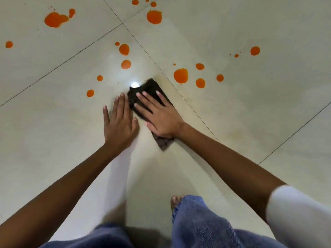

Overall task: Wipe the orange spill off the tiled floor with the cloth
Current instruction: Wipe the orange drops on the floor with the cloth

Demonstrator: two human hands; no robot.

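Observation:
A dark folded cloth point(149, 87) lies flat on the pale tiled floor point(250, 113). My right hand point(159, 115) presses on it with straight, spread fingers and covers its middle; a corner sticks out behind the wrist. My left hand point(119, 122) rests flat on the bare tile just left of the cloth, fingertips near its edge. Orange spill drops are scattered ahead: a large drop point(180, 75) right of the cloth, two blobs point(125, 57) beyond it, big puddles far left point(54, 19) and far centre point(154, 17). A faint yellowish smear shows on the tile right of the cloth.
Dark grout lines point(189, 104) cross the floor diagonally. My knees in blue jeans point(197, 226) and a bare toe point(176, 200) are at the bottom. A bright light reflection point(134, 85) glares beside the cloth's far end. More small orange drops point(255, 51) lie far right.

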